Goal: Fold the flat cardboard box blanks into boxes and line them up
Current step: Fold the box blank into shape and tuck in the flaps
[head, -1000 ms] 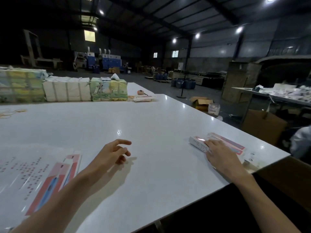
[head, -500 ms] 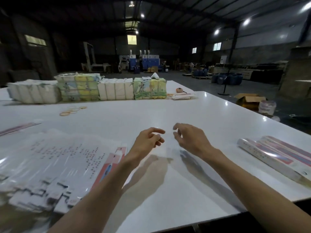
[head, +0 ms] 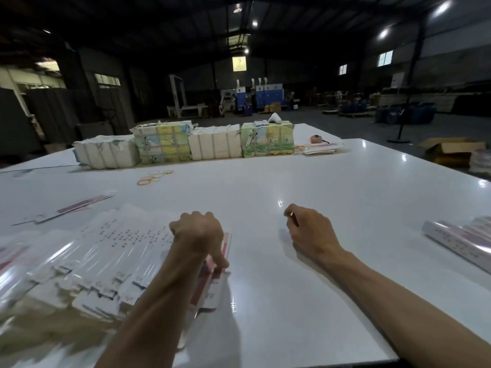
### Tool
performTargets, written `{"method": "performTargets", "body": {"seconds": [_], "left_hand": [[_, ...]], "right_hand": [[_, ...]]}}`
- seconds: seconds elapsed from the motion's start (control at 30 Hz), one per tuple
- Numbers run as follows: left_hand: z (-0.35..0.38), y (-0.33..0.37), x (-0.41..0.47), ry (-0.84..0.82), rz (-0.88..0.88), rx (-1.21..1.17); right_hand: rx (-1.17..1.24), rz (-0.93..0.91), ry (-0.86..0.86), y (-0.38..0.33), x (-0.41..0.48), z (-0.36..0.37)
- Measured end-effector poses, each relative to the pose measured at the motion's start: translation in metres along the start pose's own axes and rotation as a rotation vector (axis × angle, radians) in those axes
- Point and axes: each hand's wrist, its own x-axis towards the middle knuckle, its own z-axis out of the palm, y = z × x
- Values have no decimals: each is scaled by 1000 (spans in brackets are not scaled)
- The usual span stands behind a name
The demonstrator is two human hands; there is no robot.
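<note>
Head view: the left hand (head: 198, 232), up in mid-air beside the right one half a second back, is now down on the blanks (head: 106, 251) at the table's (head: 345, 181) near left, fingers curled and thumb pinching the edge of the top red-striped blank (head: 210, 288). The right hand (head: 309, 231) has drifted apart from it and sits loosely curled, holding nothing, with the folded boxes (head: 457, 241) well off at the right edge. Print on the blanks' tabs is too blurred to read.
</note>
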Motion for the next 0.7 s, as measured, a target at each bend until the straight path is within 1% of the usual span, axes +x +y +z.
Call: {"method": "performTargets", "body": {"seconds": [0.07, 0.23, 0.4, 0.47, 0.6, 0.63, 0.7], "left_hand": [[3, -7, -4, -14, -31, 38], [5, -16, -3, -74, -7, 51], [0, -24, 1, -120, -31, -44], [-3, -31, 7, -102, 14, -143], [-13, -32, 22, -43, 225, -428], [-16, -28, 25, -49, 279, -514], [-20, -16, 28, -167, 403, -826]], "right_hand": [[37, 18, -17, 1, 2, -1], [123, 35, -28, 3, 2, -2], [178, 31, -18, 4, 1, -4], [185, 28, -15, 4, 1, -4], [205, 19, -5, 5, 2, -2], [210, 15, -2, 5, 3, -1], [234, 6, 16, 6, 4, 0]]}}
